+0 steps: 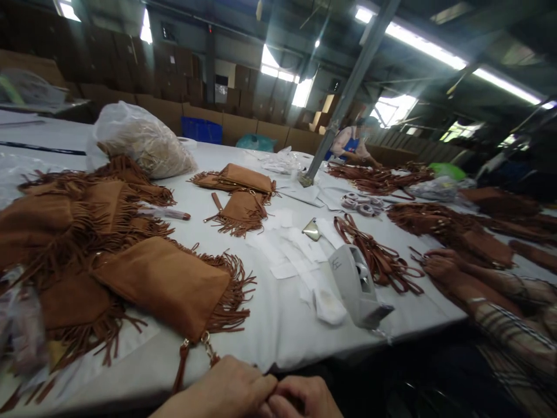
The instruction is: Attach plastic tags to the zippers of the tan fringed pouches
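Curls both hands (230, 386) together by the cloth-covered counter (285, 331); cannot tell how closed or whether gripping. Nears metal clasp (207, 341) of soft, flat, stringy-fringed brown bag (169, 278).

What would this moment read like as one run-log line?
left hand: beside metal clasp, grip unclear | right hand: against left, grip unclear | fringed bag: on table | co-worker's hands: at right

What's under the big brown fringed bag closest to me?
The big bag overlaps a darker fringed bag at its left end; white tablecloth shows beyond its fringe. Anything it fully covers is hidden.
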Tool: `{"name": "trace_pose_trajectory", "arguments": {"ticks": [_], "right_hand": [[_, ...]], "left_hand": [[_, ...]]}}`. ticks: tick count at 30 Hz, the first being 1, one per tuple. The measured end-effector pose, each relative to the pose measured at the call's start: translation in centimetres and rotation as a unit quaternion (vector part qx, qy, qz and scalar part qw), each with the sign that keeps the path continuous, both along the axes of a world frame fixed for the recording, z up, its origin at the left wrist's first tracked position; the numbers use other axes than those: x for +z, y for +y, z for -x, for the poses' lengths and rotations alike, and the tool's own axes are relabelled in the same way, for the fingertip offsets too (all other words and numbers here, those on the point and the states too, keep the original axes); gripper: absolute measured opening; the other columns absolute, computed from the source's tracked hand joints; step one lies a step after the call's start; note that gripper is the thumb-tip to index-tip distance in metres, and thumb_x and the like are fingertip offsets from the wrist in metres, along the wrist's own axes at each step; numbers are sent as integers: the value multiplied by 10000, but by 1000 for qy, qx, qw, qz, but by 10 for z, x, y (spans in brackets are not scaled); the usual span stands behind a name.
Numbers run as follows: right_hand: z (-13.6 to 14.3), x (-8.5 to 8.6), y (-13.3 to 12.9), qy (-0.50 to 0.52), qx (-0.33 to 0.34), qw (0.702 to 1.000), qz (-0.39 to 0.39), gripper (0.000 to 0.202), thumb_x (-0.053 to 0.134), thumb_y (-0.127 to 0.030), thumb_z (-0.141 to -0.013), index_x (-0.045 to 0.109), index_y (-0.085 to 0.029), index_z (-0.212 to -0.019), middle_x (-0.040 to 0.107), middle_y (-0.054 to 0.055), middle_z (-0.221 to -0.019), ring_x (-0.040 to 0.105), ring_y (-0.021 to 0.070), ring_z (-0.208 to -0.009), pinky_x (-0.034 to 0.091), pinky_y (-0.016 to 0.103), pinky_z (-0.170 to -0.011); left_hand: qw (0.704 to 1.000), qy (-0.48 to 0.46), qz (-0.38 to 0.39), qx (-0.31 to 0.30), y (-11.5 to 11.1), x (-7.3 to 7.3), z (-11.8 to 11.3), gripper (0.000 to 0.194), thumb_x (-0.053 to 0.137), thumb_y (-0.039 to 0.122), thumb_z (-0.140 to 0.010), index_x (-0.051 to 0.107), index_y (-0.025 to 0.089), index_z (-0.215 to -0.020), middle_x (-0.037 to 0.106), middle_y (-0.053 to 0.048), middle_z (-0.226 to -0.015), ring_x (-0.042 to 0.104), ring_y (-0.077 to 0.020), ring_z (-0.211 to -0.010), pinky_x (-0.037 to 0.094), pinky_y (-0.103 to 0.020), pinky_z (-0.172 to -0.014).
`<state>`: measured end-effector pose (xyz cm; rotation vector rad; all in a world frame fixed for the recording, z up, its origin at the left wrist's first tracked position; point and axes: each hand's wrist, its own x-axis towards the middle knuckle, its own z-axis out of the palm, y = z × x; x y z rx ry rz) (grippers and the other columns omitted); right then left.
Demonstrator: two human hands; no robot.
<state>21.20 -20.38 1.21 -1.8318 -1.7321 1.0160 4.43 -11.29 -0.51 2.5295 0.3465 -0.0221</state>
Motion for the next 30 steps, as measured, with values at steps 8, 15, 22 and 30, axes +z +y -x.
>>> {"name": "trace_pose_trajectory", "arguments": {"ticks": [8, 15, 22, 30], "right_hand": [[-130, -30, 31, -448, -231, 824, -257, 439, 442, -456, -887, 652, -157, -1131, 543, 207, -1259, 432, 394, -1199, 384, 574, -922], [-163, -74, 50, -491, -161, 825, -231, 324, 444, -353, -893, 716, -231, -1021, 566, 155, -1260, 413, 388, -1234, 358, 572, -936], [-176, -45, 62, -357, -207, 863, -291, 420, 390, -432, -911, 715, -166, -916, 703, 141, -954, 630, 277, -912, 460, 402, -837], [-163, -8, 132, -366, -226, 894, -126, 426, 331, -385, -956, 688, -157, -907, 710, 98, -781, 650, 202, -729, 432, 285, -681]], "left_hand": [[885, -240, 271, 293, 31, 15, 27, 300, 396, 423, -949, 553, 226, -785, 522, 1, -604, 494, -136, -548, 367, -233, -530], [658, -350, 501, 440, 50, 1, 48, 402, 685, 538, -747, 576, 210, -952, 366, 83, -489, 244, -57, -372, 220, -155, -331], [585, -367, 511, 512, 45, -15, 58, 534, 744, 530, -694, 544, 192, -1055, 368, 109, -481, 195, -19, -355, 149, -104, -317], [617, -386, 475, 495, 35, 7, 48, 391, 675, 528, -761, 554, 194, -923, 468, 68, -546, 268, -26, -342, 306, -141, -316]]}}
